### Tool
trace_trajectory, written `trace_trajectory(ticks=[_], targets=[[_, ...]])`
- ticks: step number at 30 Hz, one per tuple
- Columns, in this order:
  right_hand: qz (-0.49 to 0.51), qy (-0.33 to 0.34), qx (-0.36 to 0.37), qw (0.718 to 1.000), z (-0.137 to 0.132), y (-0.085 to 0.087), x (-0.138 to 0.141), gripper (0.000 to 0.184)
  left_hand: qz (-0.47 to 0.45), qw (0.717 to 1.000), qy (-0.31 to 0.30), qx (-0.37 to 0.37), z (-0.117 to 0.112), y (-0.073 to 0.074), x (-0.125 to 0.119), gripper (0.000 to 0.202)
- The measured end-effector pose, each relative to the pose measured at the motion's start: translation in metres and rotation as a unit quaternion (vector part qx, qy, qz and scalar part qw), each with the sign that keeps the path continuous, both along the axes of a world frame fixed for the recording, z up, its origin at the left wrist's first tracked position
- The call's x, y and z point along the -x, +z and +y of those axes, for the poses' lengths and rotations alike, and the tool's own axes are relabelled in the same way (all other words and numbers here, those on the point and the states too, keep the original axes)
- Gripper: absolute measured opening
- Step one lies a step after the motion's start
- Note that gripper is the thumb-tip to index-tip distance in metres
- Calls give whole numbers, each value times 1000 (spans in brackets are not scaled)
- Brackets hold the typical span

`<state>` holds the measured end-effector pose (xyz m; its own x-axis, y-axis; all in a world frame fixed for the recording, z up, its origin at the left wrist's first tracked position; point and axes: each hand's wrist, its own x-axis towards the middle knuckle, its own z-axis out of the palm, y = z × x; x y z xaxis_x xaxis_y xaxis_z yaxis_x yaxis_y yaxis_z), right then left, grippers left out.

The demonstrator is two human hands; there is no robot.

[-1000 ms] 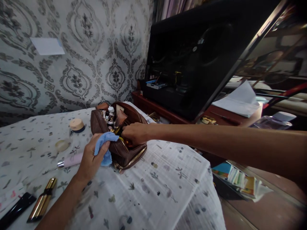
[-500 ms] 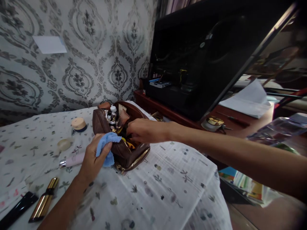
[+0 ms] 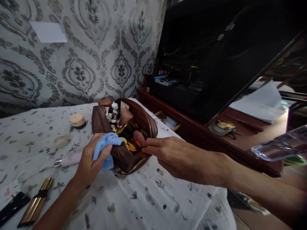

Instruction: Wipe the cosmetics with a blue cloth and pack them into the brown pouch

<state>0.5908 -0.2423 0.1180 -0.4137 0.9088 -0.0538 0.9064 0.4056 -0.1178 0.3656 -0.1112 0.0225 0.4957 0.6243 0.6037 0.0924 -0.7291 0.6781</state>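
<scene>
An open brown cosmetic pouch (image 3: 144, 119) stands on the flower-patterned cloth (image 3: 148, 198), stuffed with small bottles and tubes (image 3: 114, 115). My left hand (image 3: 91, 163) presses against the pouch's near side with its fingers closed on a light blue cloth (image 3: 105, 142). My right hand (image 3: 168, 153) is at the pouch's open front edge, fingertips pinched on a small pinkish rounded item (image 3: 138, 136) at the rim.
On the cloth to the left lie a round cream-lidded jar (image 3: 78, 120), a pale disc (image 3: 60, 141), a pink tube (image 3: 68, 159), a gold tube (image 3: 35, 204) and a black stick (image 3: 11, 207). A black open case (image 3: 203, 64) sits on a red-brown desk (image 3: 251, 134) at right.
My right hand has come out of the pouch and drawn back toward me to its front edge, now pinching a small pinkish item. The left hand stays put with the blue cloth.
</scene>
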Motion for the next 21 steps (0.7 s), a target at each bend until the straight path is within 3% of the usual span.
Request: trace_trajectory(ticks=[4, 8, 14, 21], targets=[[21, 13, 90, 996, 3, 5, -4, 38, 3, 1000, 4, -1, -1, 1, -1, 21], [59, 22, 129, 990, 13, 4, -7, 40, 7, 1000, 3, -7, -1, 1, 0, 20], [127, 39, 162, 978, 31, -5, -14, 24, 22, 1000, 9, -4, -1, 0, 1, 23], [61, 12, 122, 991, 27, -7, -13, 27, 29, 999, 10, -18, 0, -3, 1, 23]])
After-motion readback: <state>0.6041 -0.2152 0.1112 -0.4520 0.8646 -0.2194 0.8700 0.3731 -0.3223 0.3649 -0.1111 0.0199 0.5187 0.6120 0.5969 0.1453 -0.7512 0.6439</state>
